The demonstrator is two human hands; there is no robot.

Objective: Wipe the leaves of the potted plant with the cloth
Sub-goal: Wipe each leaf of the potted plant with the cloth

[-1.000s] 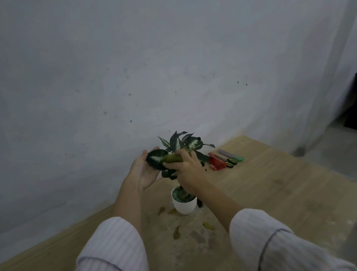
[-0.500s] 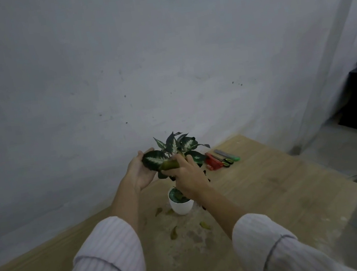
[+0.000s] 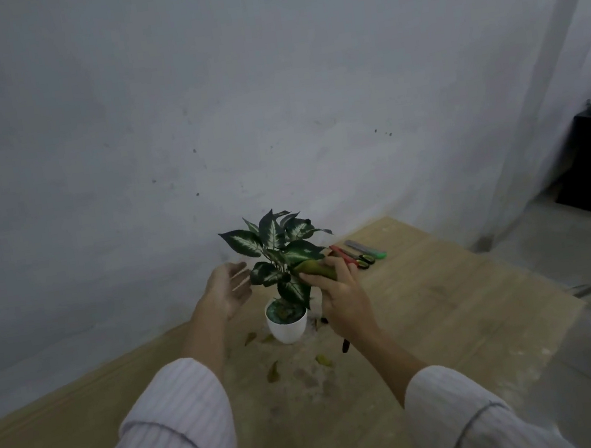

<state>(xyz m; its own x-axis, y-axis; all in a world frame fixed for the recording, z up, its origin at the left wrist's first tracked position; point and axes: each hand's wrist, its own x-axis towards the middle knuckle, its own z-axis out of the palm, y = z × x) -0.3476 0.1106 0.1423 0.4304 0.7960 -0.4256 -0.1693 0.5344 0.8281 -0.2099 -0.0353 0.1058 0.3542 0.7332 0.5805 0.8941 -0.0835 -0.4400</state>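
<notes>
At nine o'clock of the potted plant (image 3: 277, 260), the left hand (image 3: 228, 290) hangs with fingers spread, holding nothing. Upright in its white pot (image 3: 288, 326) mid-tabletop (image 3: 451, 316), the plant points at twelve. At three, the right hand (image 3: 338, 299) pinches the olive cloth (image 3: 314, 268) against a leaf. Scissors (image 3: 362, 261) lie beyond, fallen leaves (image 3: 273, 372) nearer.

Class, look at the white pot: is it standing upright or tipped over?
Upright: the white pot sits flat on the table, rim up, stems rising straight.
</notes>
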